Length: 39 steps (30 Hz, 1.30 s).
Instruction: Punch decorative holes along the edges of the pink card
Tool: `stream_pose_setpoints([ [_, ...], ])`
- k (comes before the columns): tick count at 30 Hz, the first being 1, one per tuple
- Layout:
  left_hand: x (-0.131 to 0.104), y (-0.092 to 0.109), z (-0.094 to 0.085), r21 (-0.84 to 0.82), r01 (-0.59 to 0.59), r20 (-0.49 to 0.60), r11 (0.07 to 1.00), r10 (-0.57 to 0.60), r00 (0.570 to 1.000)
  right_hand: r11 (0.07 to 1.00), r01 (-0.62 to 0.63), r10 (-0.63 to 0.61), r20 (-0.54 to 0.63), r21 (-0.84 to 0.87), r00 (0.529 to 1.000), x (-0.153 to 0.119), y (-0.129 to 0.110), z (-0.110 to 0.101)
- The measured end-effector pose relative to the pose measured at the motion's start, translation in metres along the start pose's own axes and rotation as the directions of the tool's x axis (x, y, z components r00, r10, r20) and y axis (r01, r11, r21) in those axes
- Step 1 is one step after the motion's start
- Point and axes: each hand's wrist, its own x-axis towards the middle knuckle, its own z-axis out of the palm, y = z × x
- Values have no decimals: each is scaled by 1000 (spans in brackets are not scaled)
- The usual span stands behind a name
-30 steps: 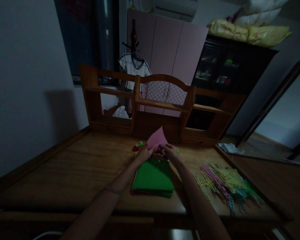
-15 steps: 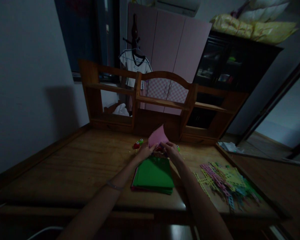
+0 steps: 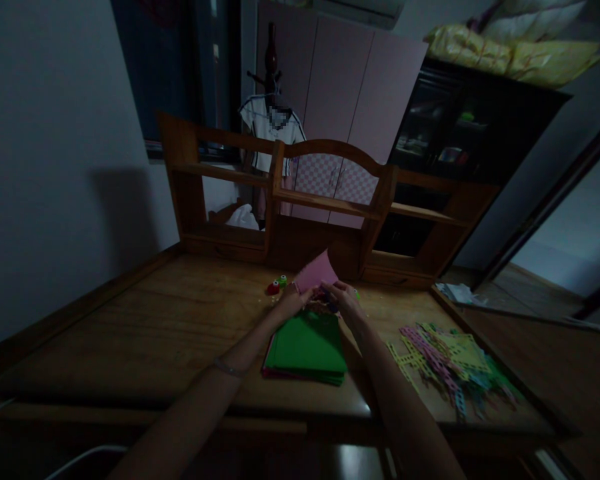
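Observation:
A pink foam-like sheet (image 3: 316, 272) is raised above the desk, tilted up, between my two hands. My left hand (image 3: 296, 300) pinches its lower left edge. At its lower right edge my right hand (image 3: 347, 301) has its fingers closed on the sheet. A small dark shape shows under the right fingers, too dim to name. Just below the hands lies a stack of green sheets (image 3: 307, 350), with a reddish edge showing at its left side. Small scraps (image 3: 320, 308) are scattered at the top of the stack.
On the right of the wooden desk (image 3: 180, 320) lies a pile of punched-out pink, yellow, green and blue sheet scraps (image 3: 447, 363). Red and green toy-like pieces with eyes (image 3: 276, 285) sit behind my left hand. A wooden shelf unit (image 3: 325, 207) stands along the back.
The pink sheet has stayed nearly in place, with its left side a little lower. My right hand has shifted slightly, and more of the dark shape beneath its fingers shows.

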Motion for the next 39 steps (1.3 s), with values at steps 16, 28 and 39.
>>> stream_pose_setpoints([
  [16,3,-6,0,39,58,-76,998,-55,996,1000,21,-21,-47,0,999,7,5,-5],
  [28,3,-10,3,-9,-20,-70,1000,19,997,1000,6,-6,-31,-6,1000,6,6,-3],
  [39,5,-17,5,37,24,-82,999,-21,996,1000,-2,2,-15,13,1000,4,3,-2],
])
